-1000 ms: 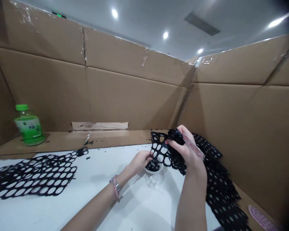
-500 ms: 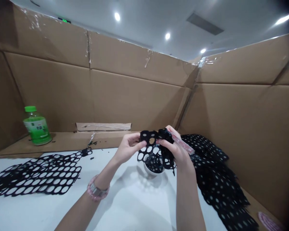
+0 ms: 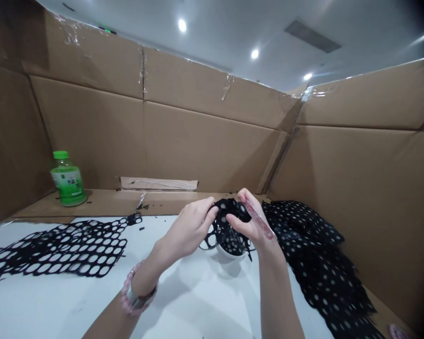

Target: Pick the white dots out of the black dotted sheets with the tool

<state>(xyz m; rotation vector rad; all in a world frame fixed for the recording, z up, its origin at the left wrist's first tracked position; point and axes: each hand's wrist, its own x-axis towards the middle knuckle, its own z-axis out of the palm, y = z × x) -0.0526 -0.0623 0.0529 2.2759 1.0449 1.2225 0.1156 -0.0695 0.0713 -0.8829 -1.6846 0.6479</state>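
My left hand (image 3: 192, 225) has its fingers closed on the left edge of a black perforated sheet (image 3: 223, 214). On the sheet's right side is my right hand (image 3: 249, 221), its thumb and forefinger spread apart, with a clear and red strip (image 3: 259, 221) lying across the palm. Below both hands stands a small white bowl (image 3: 232, 256) with black dotted pieces (image 3: 233, 242) in it. The sheet hangs over the bowl and partly hides it. A pink beaded bracelet and a metal band circle my left wrist.
Black netting (image 3: 74, 249) with large holes lies on the white table (image 3: 198, 301) at left. Behind it stands a green bottle (image 3: 69, 181). Black dotted sheets (image 3: 318, 259) are piled at right. Cardboard walls (image 3: 205, 141) surround the table; small black scraps lie near the back.
My left hand has turned over the sheet and moved closer to my right hand. The sheet is more bunched. My right thumb and forefinger have spread. The whole view has shifted slightly.
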